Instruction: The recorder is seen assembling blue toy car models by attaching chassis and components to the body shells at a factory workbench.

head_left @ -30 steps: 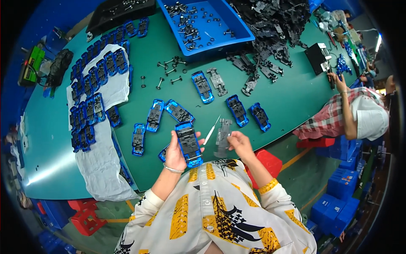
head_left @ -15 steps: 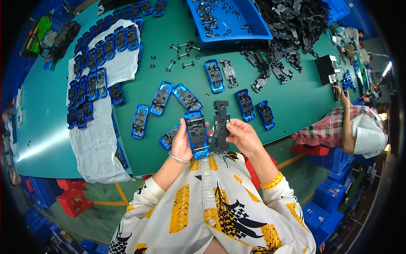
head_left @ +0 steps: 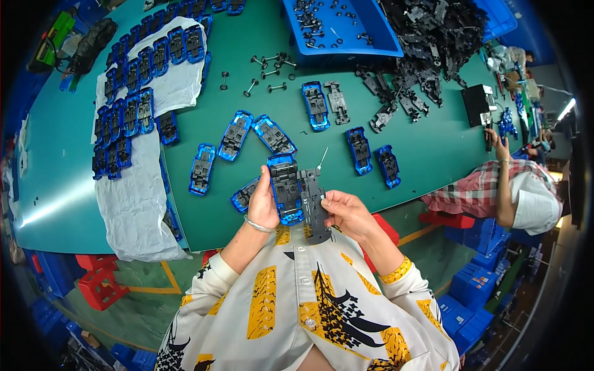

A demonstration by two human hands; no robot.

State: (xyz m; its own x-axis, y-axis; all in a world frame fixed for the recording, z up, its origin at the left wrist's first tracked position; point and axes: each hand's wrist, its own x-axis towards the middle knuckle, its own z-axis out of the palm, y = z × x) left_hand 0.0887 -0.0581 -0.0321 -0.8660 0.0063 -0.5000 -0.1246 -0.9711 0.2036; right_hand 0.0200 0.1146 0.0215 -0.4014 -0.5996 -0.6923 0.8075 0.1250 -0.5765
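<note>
My left hand [head_left: 263, 201] is closed around a blue toy car body [head_left: 286, 188], its dark inner side facing up. Between the thumb and fingers of my right hand [head_left: 348, 212] is a black toy car chassis [head_left: 314, 207]. The chassis lies slightly tilted along the right edge of the body, overlapping or touching it; which of the two I cannot tell. Just beyond its far end shows a thin light rod [head_left: 323, 158]. Behind my hands on the table lie more blue car bodies [head_left: 236, 136] and a loose grey-black chassis [head_left: 337, 102].
Wheel axles [head_left: 250, 88] lie scattered before a blue bin [head_left: 346, 55] holding more of them. A heap of black chassis [head_left: 433, 43] fills the far right. Rows of blue cars stand on white sheeting [head_left: 133, 204] at left. A co-worker's hand [head_left: 497, 143] is at a black device [head_left: 477, 105].
My right hand has brought the chassis nearer me and to the left, against the car body's right edge. The car body has shifted slightly left and away from me in my left hand.
</note>
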